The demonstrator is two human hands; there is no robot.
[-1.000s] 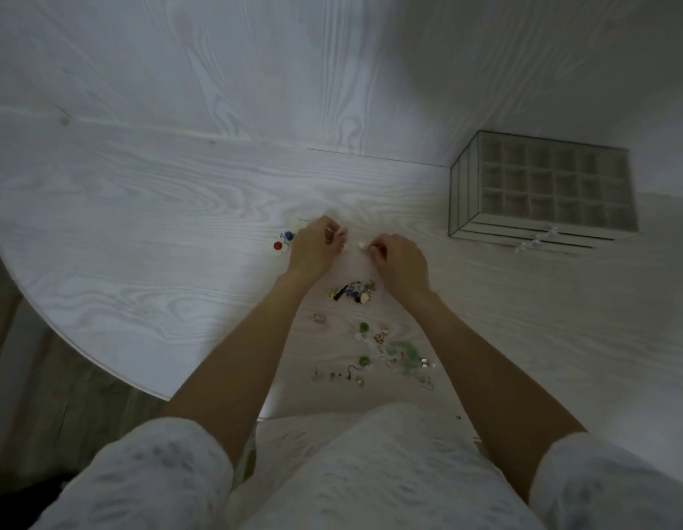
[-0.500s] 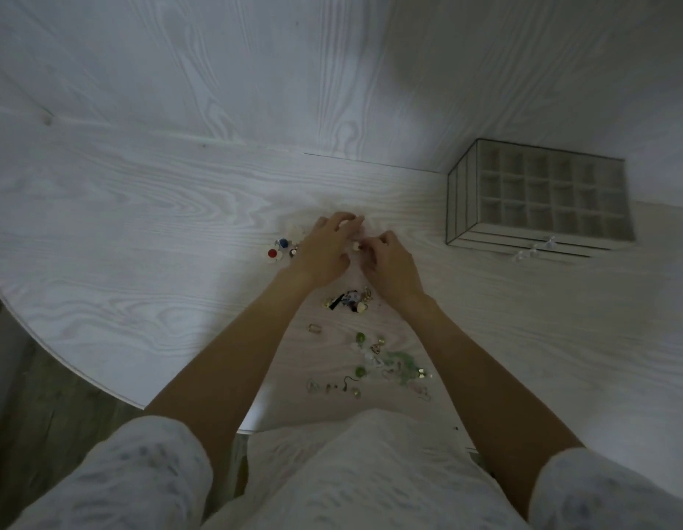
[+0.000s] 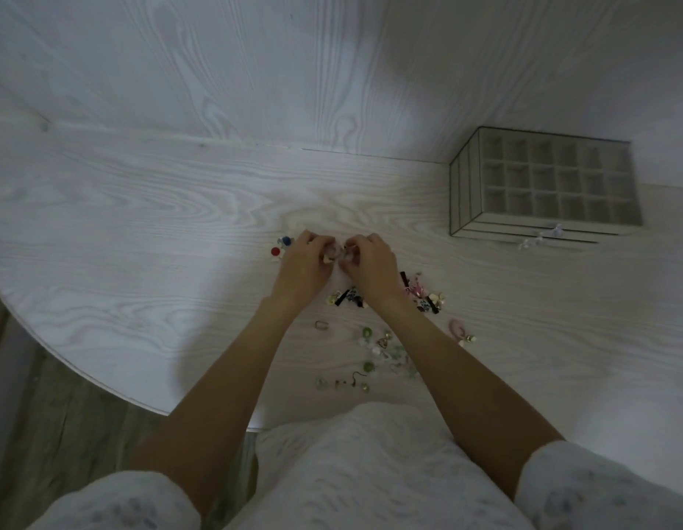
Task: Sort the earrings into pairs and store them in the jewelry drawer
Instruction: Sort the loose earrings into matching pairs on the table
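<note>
Two hands meet near the middle of the table (image 3: 141, 208), fingertips almost touching. In the head view, the left hand (image 3: 305, 265) and the right hand (image 3: 370, 267) both have their fingers curled inward, and between them they pinch something small and pale, probably an earring (image 3: 334, 254); which hand carries most of it is too small to tell.

Loose earrings (image 3: 374, 350) lie scattered behind the hands, toward the table's near edge, partly under the right forearm. A darker cluster (image 3: 347, 298) sits just at the wrists, and more pieces (image 3: 427, 298) lie beside the right wrist. A red and blue pair (image 3: 280, 246) rests just beside the left hand, on its outer side.

Far off at the right end of the table, against the wall, stands the drawer box (image 3: 462, 193), its open top divided into small compartments, with tiny knobs on the front. It lies well apart from both hands, ahead and to the right, so the right hand is the nearer one for carrying the piece there. Most earrings look unsorted, and the compartments appear bare.
</note>
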